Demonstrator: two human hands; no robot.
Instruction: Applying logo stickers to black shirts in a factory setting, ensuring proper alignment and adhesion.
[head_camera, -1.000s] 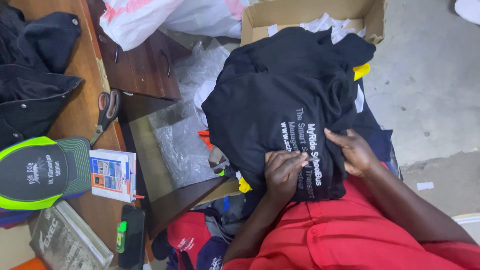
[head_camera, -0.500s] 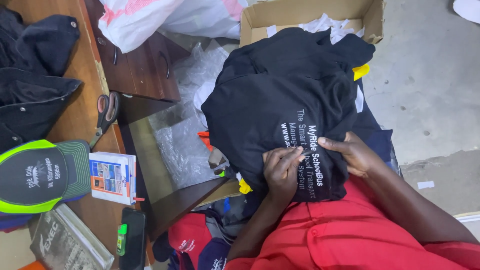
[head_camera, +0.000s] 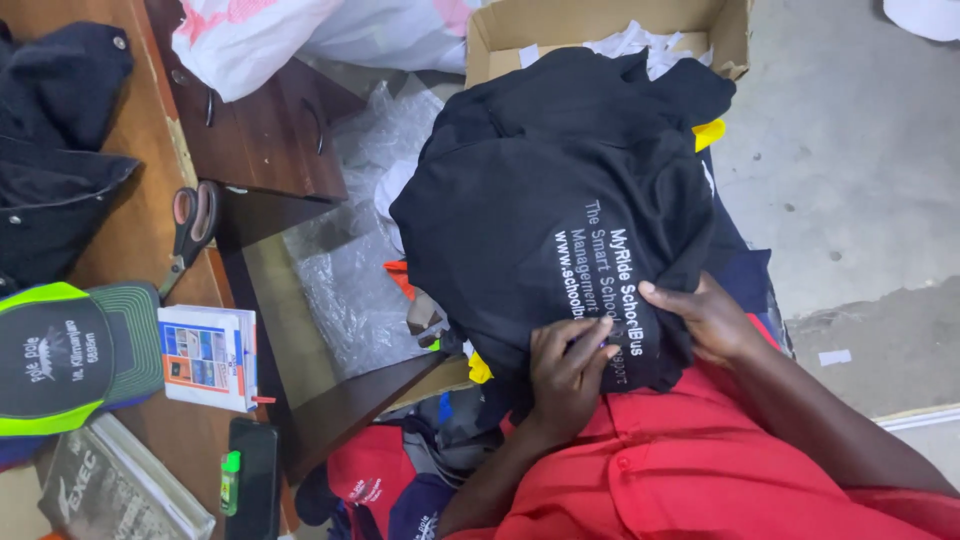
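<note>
Both hands have been creeping a little closer together on the black garment (head_camera: 540, 220) since a moment ago, the left one sliding up over the white lettering. Right now the left hand (head_camera: 568, 372) is lying on the lower edge of the cloth with its fingers curled down and pinching into the print, while the right hand (head_camera: 706, 318) is gripping the fold just beside it, thumb on top of the fabric. The garment is sitting bunched on the person's lap, over a red shirt (head_camera: 700, 470), with its far end spilling toward a cardboard box (head_camera: 600, 25) on the grey floor. A yellow scrap (head_camera: 709, 132) is peeking out at its right edge. Off to the left a wooden table (head_camera: 135, 230) is carrying orange-handled scissors (head_camera: 190, 230), a dark cap with a green brim (head_camera: 70, 355), a small printed booklet (head_camera: 208, 357) and a black phone (head_camera: 252, 478). Clear plastic wrap (head_camera: 350, 270) is lying crumpled between the table and the garment.
</note>
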